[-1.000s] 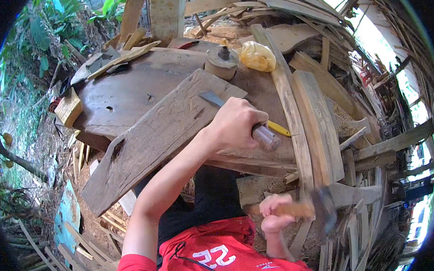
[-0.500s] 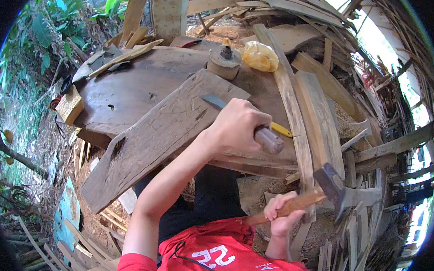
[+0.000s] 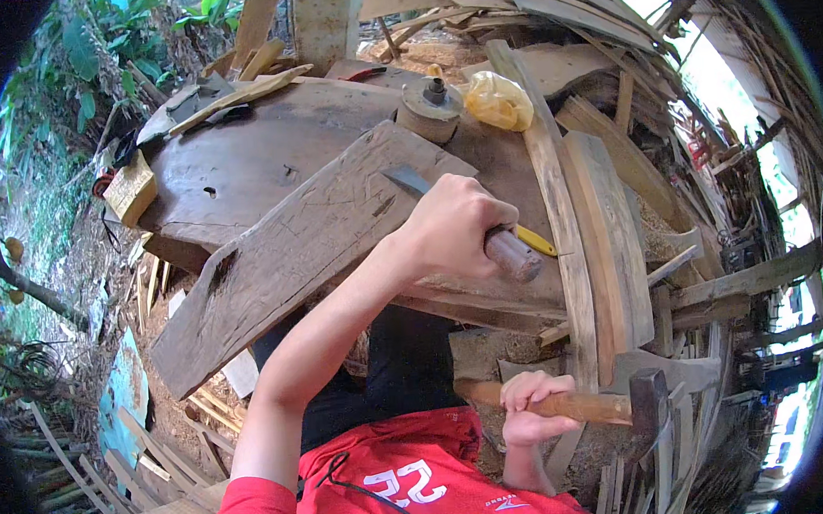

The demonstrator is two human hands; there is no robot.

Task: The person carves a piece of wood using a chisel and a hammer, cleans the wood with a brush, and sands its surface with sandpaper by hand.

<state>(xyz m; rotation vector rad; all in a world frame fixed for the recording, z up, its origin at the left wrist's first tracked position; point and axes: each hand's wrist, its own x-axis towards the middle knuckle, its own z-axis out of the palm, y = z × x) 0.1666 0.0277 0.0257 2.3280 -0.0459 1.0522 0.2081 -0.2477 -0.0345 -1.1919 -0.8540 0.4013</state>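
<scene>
My left hand (image 3: 454, 225) is wrapped round a chisel (image 3: 514, 255), whose wooden handle end sticks out below the fist. Its steel blade lies low over a weathered plank (image 3: 308, 230), the tip at or close to the wood; contact cannot be made out. The plank rests aslant across a larger dark wooden slab (image 3: 257, 153). Off to the right, near my waist, my right hand (image 3: 536, 407) grips a hammer (image 3: 587, 407) by its wooden handle. The dark hammer head points right, well apart from the chisel.
A round block with a dark spindle (image 3: 425, 112) and a yellowish plastic bag (image 3: 496, 102) stand beyond the plank. A yellow tool (image 3: 535, 240) lies beside my left hand. Long boards (image 3: 606, 237) lie at the right. A small wood block (image 3: 132, 190) sits at the slab's left end.
The hammer has swung down and slightly right, its handle now nearly level. My left hand and the chisel stay almost in place on the plank.
</scene>
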